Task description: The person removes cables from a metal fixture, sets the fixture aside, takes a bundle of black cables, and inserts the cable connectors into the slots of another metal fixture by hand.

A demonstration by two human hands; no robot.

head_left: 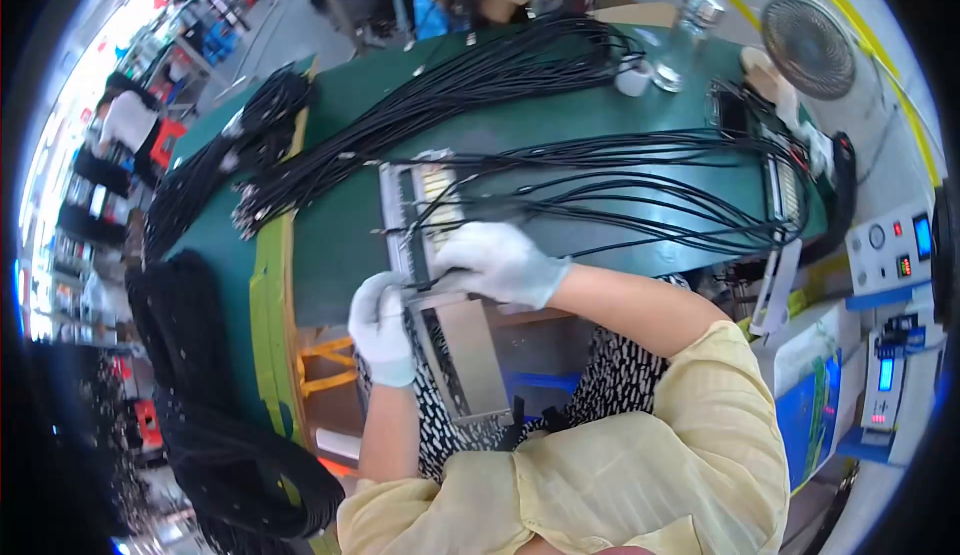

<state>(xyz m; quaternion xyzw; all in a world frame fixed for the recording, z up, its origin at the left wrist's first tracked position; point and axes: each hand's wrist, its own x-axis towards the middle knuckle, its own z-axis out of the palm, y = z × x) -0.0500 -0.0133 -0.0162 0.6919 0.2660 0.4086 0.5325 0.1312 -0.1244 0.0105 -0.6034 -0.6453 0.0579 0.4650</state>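
Observation:
White gloves cover both hands at the front edge of the green table. My left hand (pixel 380 327) is closed, thumb and fingertips pinched on the end of a thin black cable (pixel 424 285). To its right, my right hand (pixel 497 263) has its fingers curled around the same cable a short way along. Just beyond the hands lies a slotted metal fixture (pixel 398 205), with several black cables (pixel 620 190) running from it to the right. Nearer my lap, a flat metal plate (pixel 473 355) sticks out past the table edge. The exact fingertip contact is partly hidden.
A thick bundle of black cables (pixel 430 95) crosses the green table (pixel 340 275). More cables (pixel 190 325) hang over the left side. A glass jar (pixel 688 40), a white cup (pixel 633 77) and a fan (pixel 808 47) stand at the back right. Instruments (pixel 890 250) sit at right.

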